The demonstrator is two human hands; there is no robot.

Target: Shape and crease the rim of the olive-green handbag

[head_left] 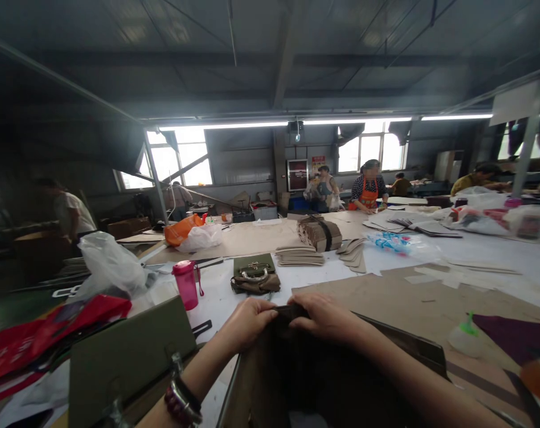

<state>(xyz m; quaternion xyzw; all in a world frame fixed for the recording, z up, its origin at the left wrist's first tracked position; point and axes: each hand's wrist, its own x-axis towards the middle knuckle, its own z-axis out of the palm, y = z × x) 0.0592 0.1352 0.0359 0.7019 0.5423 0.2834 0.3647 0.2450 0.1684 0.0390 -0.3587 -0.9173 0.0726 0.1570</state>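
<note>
Close in front of me is a dark olive-brown bag body (261, 380), its inside in deep shadow. My left hand (250, 321) pinches its far upper edge, thumb and fingers closed on the material. Just to the right, my right hand (321, 315) is closed on the same edge, with a small gap between the two hands. An olive-green bag flap panel (131, 351) with metal fittings lies by my left forearm. Past my hands stands a small green handbag (255, 274) with a pale handle.
A pink cup (188, 285) stands left of the handbag. Beyond lie stacked grey pieces (300, 255) and a strapped bundle (318, 232). At right are a glue bottle (466, 337) and purple material (514, 336). A person in an orange apron (369, 191) stands across the table.
</note>
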